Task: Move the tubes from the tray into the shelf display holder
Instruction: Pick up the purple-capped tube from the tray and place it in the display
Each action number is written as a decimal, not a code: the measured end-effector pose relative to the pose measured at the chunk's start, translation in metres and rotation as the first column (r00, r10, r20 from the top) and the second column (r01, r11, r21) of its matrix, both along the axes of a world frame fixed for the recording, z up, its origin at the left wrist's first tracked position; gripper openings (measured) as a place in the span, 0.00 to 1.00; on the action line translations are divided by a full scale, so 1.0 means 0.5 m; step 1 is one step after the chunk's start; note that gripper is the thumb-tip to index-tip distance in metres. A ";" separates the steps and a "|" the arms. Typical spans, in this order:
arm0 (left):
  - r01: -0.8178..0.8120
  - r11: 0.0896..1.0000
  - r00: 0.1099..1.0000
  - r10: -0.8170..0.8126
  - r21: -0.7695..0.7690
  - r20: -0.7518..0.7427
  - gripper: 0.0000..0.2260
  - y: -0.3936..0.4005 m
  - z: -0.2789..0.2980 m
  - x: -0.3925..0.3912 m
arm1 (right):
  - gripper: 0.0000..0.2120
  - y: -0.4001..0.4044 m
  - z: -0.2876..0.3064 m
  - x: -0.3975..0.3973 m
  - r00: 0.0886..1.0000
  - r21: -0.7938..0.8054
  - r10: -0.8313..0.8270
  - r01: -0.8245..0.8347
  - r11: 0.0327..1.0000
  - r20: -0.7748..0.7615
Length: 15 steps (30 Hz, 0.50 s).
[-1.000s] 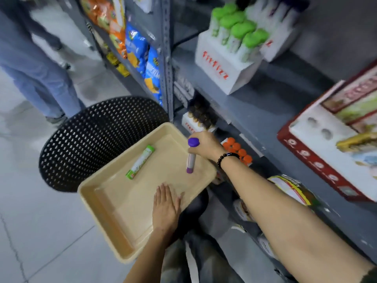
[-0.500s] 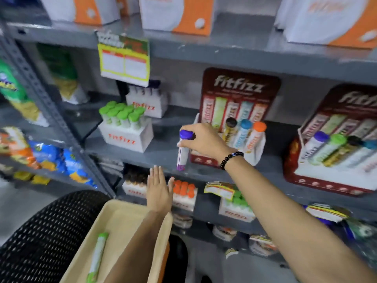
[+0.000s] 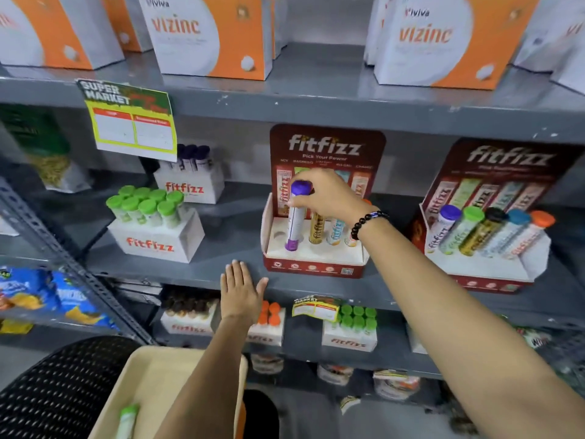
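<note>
Grey metal shelving [image 3: 228, 248] in a shop aisle, several tiers, slotted upright at left. Top tier: orange-and-white Vizinc boxes [image 3: 209, 36]. Yellow-and-green supermarket price card [image 3: 131, 122] hanging from the upper shelf edge.

Middle tier: red fitfizz display holder [image 3: 316, 261] with tall backboard and white base with round holes. Tubes standing in it: three seen besides the one in hand, gold, pale blue, and an orange-topped one mostly hidden behind the wrist. One empty hole visible at far left of the base. Second red holder [image 3: 493, 248] further right, five tubes, caps purple, green, black, blue, orange. White fitfizz box [image 3: 155, 239] at left with about eight green-capped tubes; another white box behind it with dark-capped tubes, count unclear.

Lower tier: white boxes with brown, orange and green caps.

Right hand [image 3: 326, 198] clenched round the top of the purple-capped tube [image 3: 296, 217], tube upright, its bottom end at a hole near the left of the holder base; seated or not, cannot tell. Black bead bracelet on that wrist.

Left hand [image 3: 242, 293] flat and open, fingers together, near the front edge of the middle shelf; holding nothing.

Beige tray [image 3: 148, 381] at bottom, on a black perforated surface, one green-capped tube [image 3: 126, 419] lying in it.
</note>
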<state>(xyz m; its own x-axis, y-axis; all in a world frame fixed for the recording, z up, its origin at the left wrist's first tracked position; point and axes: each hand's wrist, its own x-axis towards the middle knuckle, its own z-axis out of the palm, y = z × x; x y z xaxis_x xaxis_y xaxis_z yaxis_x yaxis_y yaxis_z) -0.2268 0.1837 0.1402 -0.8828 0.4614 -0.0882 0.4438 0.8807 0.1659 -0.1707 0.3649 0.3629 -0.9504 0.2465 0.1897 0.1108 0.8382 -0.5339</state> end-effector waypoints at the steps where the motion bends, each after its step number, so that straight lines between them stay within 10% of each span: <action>1: 0.000 1.000 1.000 0.000 -0.006 -0.006 0.32 0.000 -0.001 0.000 | 0.16 0.002 0.004 -0.005 1.000 0.017 -0.005 0.005 1.000 0.023; 15: -0.004 0.998 1.000 0.005 -0.056 0.018 0.32 0.003 0.012 0.001 | 0.18 -0.023 0.071 -0.039 0.986 0.254 -0.011 -0.031 0.967 0.165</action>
